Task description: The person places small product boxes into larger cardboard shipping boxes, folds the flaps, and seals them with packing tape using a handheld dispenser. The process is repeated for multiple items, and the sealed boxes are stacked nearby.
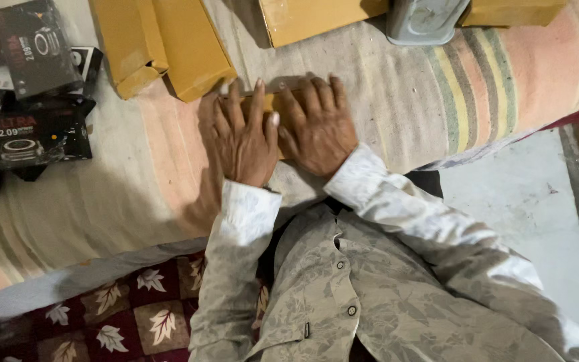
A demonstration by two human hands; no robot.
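Yellow boxes (162,43) lie just beyond the hands on the striped cloth (437,87), another yellow box (316,17) and a grey tin (427,20) farther out past the right hand (317,131). Black boxes (28,87) are stacked well off beyond the left hand (241,137). Both hands lie flat, fingers spread, side by side and touching, pressing down on a flat yellow box (273,100) mostly hidden beneath them, gripping nothing.

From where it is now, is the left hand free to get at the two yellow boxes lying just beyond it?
Probably yes. The left hand rests flat on a small yellow box beside the right hand, holding nothing, and only bare striped cloth lies between it and the two yellow boxes.
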